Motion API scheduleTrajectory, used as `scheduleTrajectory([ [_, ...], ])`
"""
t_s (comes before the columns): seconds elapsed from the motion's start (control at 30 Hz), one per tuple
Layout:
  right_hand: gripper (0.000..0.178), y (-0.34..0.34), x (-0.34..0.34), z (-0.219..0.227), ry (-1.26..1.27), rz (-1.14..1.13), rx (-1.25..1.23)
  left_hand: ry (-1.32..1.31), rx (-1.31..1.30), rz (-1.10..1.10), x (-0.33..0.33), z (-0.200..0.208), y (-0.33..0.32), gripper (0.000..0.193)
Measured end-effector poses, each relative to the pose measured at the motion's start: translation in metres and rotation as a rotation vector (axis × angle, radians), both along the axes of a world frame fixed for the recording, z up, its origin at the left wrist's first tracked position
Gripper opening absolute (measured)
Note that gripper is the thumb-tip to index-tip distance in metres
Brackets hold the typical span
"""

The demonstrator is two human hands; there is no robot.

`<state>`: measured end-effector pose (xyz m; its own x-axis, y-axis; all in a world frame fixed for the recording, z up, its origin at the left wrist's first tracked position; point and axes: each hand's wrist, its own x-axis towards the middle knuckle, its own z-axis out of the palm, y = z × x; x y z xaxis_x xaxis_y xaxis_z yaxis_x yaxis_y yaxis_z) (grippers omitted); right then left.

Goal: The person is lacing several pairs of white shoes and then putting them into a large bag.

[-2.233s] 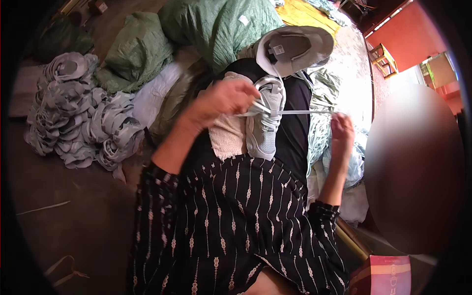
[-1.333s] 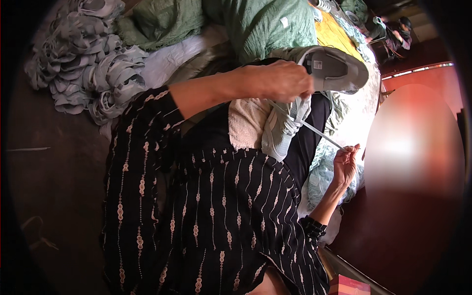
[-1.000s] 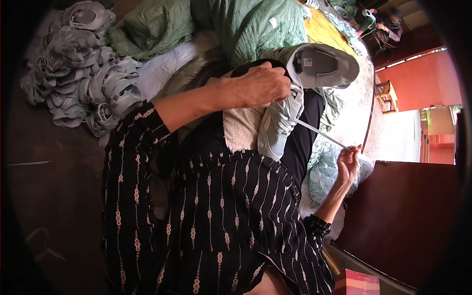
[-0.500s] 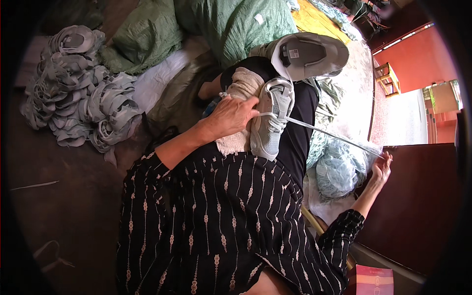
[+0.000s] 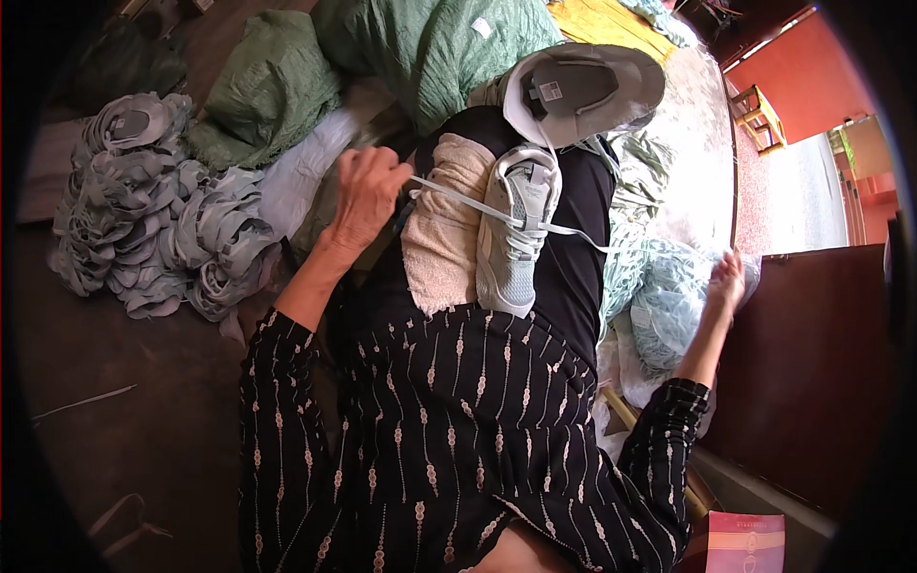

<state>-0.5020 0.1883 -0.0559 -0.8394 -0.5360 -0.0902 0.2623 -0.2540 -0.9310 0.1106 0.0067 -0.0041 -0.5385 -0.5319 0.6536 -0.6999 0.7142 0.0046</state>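
On my lap lies a pale grey-blue sneaker upper, its opening pointing away from me. A white shoelace runs out of its eyelets to both sides. My left hand is closed round the lace on the left, raised beside a beige towel spread over my thigh. Far out to the right, my right hand is closed, with the lace's other side leading to it. Another grey upper sits beyond my knee, its inside facing up.
A large heap of grey uppers lies on the floor at left. Green woven sacks stand ahead. Bundled pale blue laces lie near my right hand, by a dark red panel. A pink box is at lower right.
My left hand has moved left and slightly up, away from the upper, drawing a length of lace with it. My right hand has come slightly in and up, and its lace now hangs slacker.
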Motion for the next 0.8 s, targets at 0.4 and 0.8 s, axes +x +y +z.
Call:
scheduleTrajectory([
  [0.4, 0.014, -0.061, 0.292, 0.083, 0.797, 0.775, 0.421, 2.123, 1.460, -0.451, 0.081, -0.018, -0.050, 0.021],
  [0.8, 0.013, -0.065, 0.313, 0.079, 0.874, 0.799, 0.457, 1.830, 1.057, -0.050, 0.186, -0.062, -0.016, 0.024],
])
